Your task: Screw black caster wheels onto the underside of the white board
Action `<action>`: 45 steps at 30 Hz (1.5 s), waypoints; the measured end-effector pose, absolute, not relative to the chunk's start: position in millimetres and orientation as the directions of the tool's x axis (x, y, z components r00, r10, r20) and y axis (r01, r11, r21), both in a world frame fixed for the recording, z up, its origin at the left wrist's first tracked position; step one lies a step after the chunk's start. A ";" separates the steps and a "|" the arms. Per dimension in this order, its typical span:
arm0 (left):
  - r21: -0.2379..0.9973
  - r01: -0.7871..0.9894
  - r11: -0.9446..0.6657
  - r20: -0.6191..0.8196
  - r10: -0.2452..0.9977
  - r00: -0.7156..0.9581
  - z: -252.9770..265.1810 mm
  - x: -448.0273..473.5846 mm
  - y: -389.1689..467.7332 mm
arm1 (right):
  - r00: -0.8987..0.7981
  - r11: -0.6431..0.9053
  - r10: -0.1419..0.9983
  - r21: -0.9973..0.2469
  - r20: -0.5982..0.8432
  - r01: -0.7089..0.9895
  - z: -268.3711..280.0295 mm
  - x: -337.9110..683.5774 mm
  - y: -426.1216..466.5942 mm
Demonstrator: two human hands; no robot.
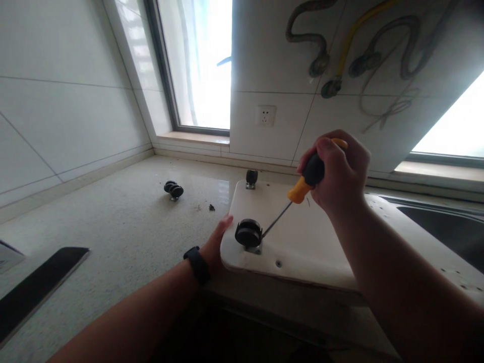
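My right hand [336, 169] is wrapped round a screwdriver [300, 189] with a yellow and black handle. The shaft slants down to the left, and its tip meets the mounting plate of a black caster wheel [248, 233]. That caster sits at the near left corner of a white board [298, 242] lying on the countertop. A second caster [251, 178] stands at the board's far left corner. My left hand [218, 242] grips the board's left edge, thumb on top and the other fingers hidden beneath.
Two loose casters [173, 189] and a small pile of screws [212, 207] lie on the speckled countertop [132, 242]. A long black strip [41, 282] is at the left. To the right is a sink [446, 227]; hoses [348, 45] and a socket [266, 115] are on the wall.
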State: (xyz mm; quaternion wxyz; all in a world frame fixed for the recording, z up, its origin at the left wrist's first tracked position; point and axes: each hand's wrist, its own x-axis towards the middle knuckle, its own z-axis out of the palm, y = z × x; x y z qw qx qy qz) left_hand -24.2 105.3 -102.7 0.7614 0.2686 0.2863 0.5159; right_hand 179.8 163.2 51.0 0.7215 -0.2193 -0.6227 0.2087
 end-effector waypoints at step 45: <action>0.668 -0.595 0.447 -0.163 0.868 0.468 -103.1 -22.9 102.9 | -0.528 0.796 0.482 -0.601 0.699 -0.071 73.0 152.9 159.9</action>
